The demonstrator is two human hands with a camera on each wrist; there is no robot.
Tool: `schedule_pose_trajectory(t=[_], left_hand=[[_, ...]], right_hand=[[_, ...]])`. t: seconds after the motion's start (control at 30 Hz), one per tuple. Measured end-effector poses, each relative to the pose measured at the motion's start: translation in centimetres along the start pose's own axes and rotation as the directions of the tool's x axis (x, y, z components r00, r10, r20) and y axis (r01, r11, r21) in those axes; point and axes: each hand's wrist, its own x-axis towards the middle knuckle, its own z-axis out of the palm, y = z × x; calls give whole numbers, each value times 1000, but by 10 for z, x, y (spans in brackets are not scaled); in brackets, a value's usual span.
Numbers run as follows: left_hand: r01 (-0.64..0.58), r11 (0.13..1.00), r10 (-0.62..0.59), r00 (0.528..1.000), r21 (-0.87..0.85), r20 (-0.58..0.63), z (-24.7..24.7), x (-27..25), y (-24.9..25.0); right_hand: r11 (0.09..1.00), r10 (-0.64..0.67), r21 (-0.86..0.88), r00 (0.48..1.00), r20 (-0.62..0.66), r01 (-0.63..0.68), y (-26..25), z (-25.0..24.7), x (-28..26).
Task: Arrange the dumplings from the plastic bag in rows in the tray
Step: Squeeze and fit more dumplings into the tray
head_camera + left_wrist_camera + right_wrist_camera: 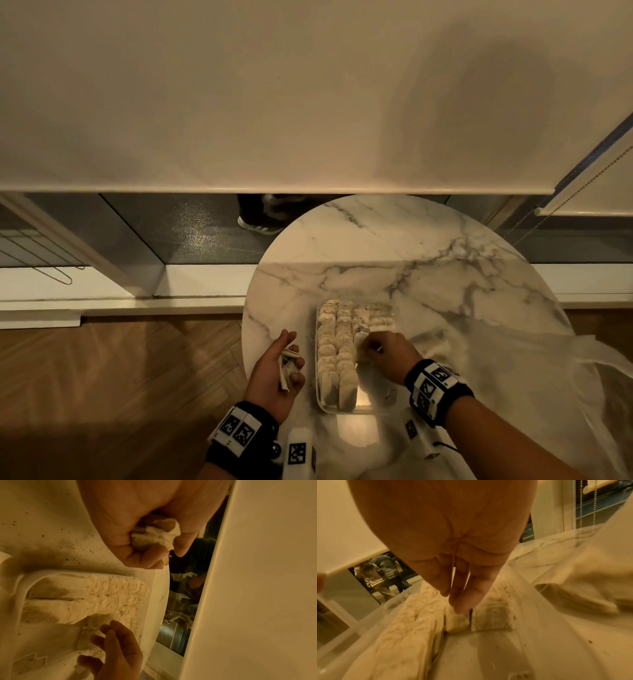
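Observation:
A clear plastic tray [317,377] on the marble table holds pale dumplings [335,346] standing in rows; the two left rows run its full length. Its near right part is bare. My right hand [373,347] reaches down into the tray and its fingertips pinch the top of one dumpling [457,622] at the near end of the third row. My left hand [291,363] hovers left of the tray, palm up. Its fingers are curled round a few more dumplings [154,536]. The rows [102,596] and my right hand [109,627] also show in the left wrist view.
A translucent plastic bag [513,359] lies crumpled on the round marble table [376,246], right of the tray. Dark crumbs dot the tabletop [77,545]. A window with a lowered blind [308,102] stands behind the table, and wooden floor [120,377] lies to the left.

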Motion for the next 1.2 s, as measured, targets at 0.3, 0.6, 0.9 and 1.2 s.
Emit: schedule_pose_trajectory(t=[0.3,0.6,0.9,1.2], left_hand=[[42,999,-41,998,-17,50,9,-7,-2],[144,986,-115,955,-89,273,25,-26,-2],[153,988,-143,927,-3,346,47,-33,-11],[125,976,-180,924,177,339,47,-24,-26]], right_hand=[[1000,4,-9,999,53,-4,-2,16,-9],[964,-126,211,976,-178,163,-39,-13,-42],[882,-377,132,845,-378,452,-76,-31,-62],[930,-180,247,925,-335,270,-65,-31,-61]])
